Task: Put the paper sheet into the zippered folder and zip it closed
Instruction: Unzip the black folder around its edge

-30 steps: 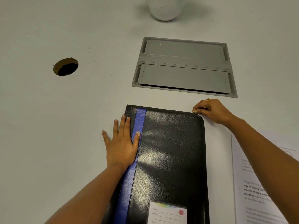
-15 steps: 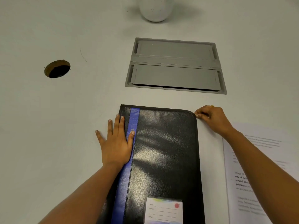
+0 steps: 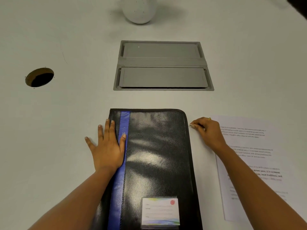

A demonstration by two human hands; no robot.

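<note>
A black zippered folder (image 3: 157, 155) with a blue stripe and a label pocket lies closed on the table in front of me. My left hand (image 3: 108, 145) lies flat with straight fingers on its spine edge, partly on the table. My right hand (image 3: 206, 130) pinches the small metal zipper pull at the folder's right edge, just below the top right corner. A printed paper sheet (image 3: 252, 163) lies on the table to the right, partly under my right forearm.
A grey metal cable hatch (image 3: 163, 63) is set into the white table (image 3: 66, 39) beyond the folder. A round cable hole (image 3: 39, 77) sits at the left. A white speckled vase (image 3: 138, 10) stands at the far edge.
My right hand has moved the zipper pull from the folder's top edge round the top right corner onto the right side. My left hand has stayed pressed on the spine.
</note>
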